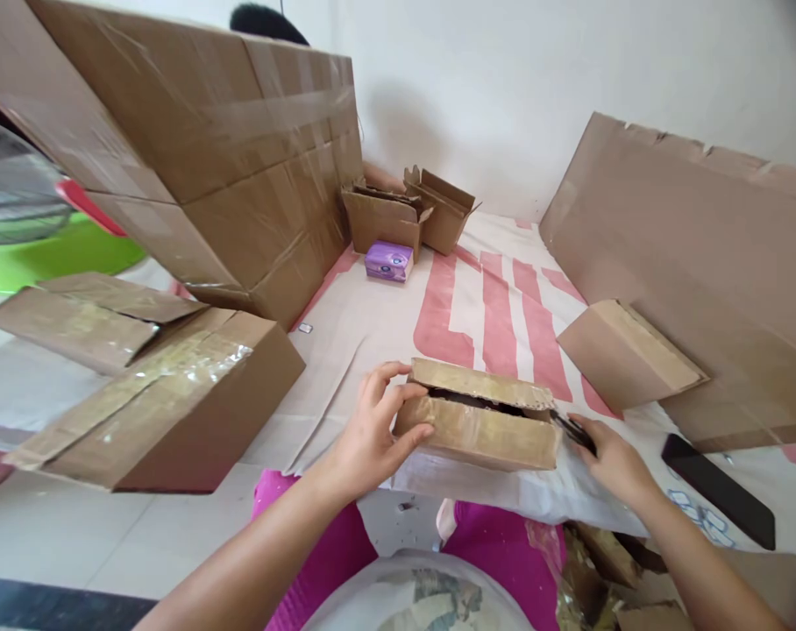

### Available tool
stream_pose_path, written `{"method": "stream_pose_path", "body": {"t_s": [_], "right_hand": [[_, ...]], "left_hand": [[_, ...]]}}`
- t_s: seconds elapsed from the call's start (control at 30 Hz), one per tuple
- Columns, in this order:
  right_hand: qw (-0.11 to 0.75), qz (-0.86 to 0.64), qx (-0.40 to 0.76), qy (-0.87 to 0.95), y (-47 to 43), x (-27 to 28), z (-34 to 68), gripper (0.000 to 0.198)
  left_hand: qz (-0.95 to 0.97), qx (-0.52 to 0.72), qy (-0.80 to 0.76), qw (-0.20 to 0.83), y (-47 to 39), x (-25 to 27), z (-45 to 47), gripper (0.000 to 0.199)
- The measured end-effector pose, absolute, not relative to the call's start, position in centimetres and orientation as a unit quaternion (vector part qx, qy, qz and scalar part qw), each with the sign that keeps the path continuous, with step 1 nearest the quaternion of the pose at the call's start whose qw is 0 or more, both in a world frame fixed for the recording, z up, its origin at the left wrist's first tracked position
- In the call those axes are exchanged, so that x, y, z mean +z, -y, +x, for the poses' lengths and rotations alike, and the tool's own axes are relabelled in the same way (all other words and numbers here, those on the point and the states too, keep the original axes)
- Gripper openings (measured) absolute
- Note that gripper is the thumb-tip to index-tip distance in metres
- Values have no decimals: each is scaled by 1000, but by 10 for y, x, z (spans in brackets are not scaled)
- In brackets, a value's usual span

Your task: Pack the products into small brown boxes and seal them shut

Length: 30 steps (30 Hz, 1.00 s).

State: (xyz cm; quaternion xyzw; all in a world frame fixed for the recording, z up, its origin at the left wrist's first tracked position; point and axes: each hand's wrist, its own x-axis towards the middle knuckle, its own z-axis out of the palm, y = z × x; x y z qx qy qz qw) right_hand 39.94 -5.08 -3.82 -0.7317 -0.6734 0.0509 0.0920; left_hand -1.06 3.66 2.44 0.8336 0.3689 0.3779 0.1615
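Observation:
A small taped cardboard box (486, 429) lies near the table's front edge, with a dark gap running along its top seam. My left hand (378, 429) grips its left end, thumb on the near side and fingers over the top flaps. At the opposite end, my right hand (612, 460) is closed around a slim black tool (577, 433). The tool's tip meets the box's right corner by the seam; its exact kind is hard to make out.
Large cardboard panels stand at left (240, 149) and right (700, 263). A long carton (194, 412) sits left, a small carton (628, 355) right. Behind are a purple tissue pack (389, 261) and open boxes (381, 219). A black phone (720, 491) lies at right.

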Motion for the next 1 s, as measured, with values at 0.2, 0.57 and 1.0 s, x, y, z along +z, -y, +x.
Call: {"method": "stream_pose_path", "body": {"t_s": [0.2, 0.57, 1.0], "right_hand": [[129, -695, 8, 707, 48, -31, 381, 30], [136, -466, 144, 863, 26, 55, 240, 27], [-10, -563, -60, 824, 12, 85, 260, 47]], "left_hand": [[857, 449, -242, 67, -5, -1, -18, 27], [899, 364, -240, 48, -17, 20, -2, 20], [930, 206, -300, 50, -58, 63, 3, 26]]}}
